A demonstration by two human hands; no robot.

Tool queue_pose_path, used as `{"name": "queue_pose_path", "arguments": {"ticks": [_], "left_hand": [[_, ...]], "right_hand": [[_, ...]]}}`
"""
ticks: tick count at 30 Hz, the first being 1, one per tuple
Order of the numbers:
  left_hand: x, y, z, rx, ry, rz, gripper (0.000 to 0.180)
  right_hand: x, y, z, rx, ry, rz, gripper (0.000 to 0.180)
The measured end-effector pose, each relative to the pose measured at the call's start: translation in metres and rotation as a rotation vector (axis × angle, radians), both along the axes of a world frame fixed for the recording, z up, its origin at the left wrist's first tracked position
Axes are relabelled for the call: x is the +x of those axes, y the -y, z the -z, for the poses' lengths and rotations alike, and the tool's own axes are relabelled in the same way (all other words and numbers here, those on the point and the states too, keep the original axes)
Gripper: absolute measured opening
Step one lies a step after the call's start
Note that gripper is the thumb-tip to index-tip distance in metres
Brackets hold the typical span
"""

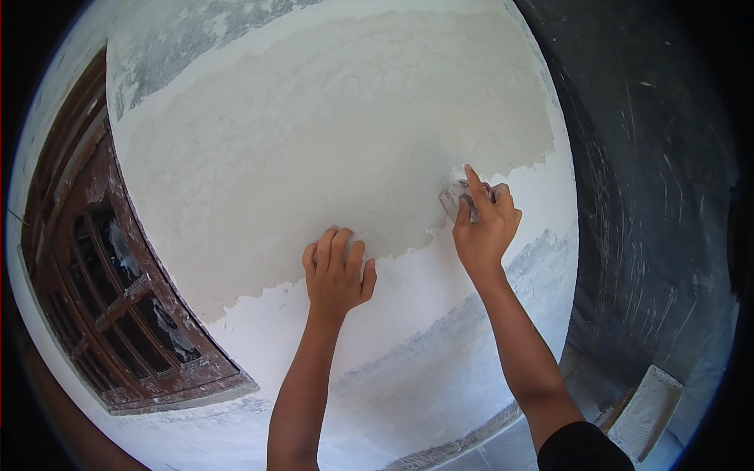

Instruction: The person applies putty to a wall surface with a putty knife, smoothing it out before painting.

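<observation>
the right hand [483, 228] sits just right of the frame's centre, closed around a small putty knife [455, 196], index finger stretched along its back to press the blade against the wall [330, 118]. the blade meets the surface right at the ragged lower edge of the fresh grey plaster coat [314, 165], where it gives way to the whiter undercoat [408, 306] below. the left hand [336, 271] lies at the centre of the frame, fingers loosely curled, knuckles and tips resting on the wall at that same boundary; it holds nothing.

to do this stroke well, it seems wise to keep the blade at a shallow tilt, pressure even under the fingertip, and feather the wet edge into the white so no ridge stays (the border is jagged, so short overlapping passes look better than one long drag).

a dark wooden window frame [118, 298] with small panes fills the lower left of the frame, close to the coat's left margin. a dark wall [652, 196] takes the right side, and a pale flat board [648, 408] lies at lower right. nothing blocks the blade's path.
</observation>
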State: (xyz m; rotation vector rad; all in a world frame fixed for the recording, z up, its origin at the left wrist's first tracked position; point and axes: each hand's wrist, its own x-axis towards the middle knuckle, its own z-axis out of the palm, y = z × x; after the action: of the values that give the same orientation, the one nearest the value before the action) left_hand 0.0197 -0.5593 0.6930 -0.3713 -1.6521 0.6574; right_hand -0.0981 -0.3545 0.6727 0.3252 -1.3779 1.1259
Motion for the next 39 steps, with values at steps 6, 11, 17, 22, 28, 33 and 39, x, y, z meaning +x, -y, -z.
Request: {"name": "queue_pose_path", "arguments": {"ticks": [6, 11, 17, 22, 28, 33, 39], "left_hand": [[0.001, 0.000, -0.001, -0.002, 0.012, -0.007, 0.031], [-0.001, -0.001, 0.000, -0.002, 0.020, -0.004, 0.032], [0.000, -0.001, -0.001, -0.003, 0.009, -0.002, 0.033], [-0.002, -0.004, 0.001, -0.005, 0.022, -0.002, 0.033], [0.000, -0.001, -0.001, -0.014, 0.016, -0.002, 0.033], [0.001, -0.001, -0.002, 0.006, 0.024, -0.009, 0.033], [-0.001, -0.003, -0.001, -0.006, 0.028, -0.010, 0.033]], "right_hand": [[0.008, 0.017, 0.004, 0.039, -0.047, -0.236, 0.054], [0.019, 0.020, 0.004, -0.037, -0.073, -0.446, 0.055], [0.000, 0.000, 0.000, -0.076, 0.028, -0.100, 0.052], [0.034, 0.029, 0.022, 0.091, -0.051, -0.476, 0.051], [0.015, 0.016, 0.030, -0.090, 0.002, -0.235, 0.052], [0.007, 0.011, 0.027, -0.080, 0.012, -0.274, 0.052], [0.043, 0.024, 0.033, 0.069, 0.074, -0.502, 0.057]]}}
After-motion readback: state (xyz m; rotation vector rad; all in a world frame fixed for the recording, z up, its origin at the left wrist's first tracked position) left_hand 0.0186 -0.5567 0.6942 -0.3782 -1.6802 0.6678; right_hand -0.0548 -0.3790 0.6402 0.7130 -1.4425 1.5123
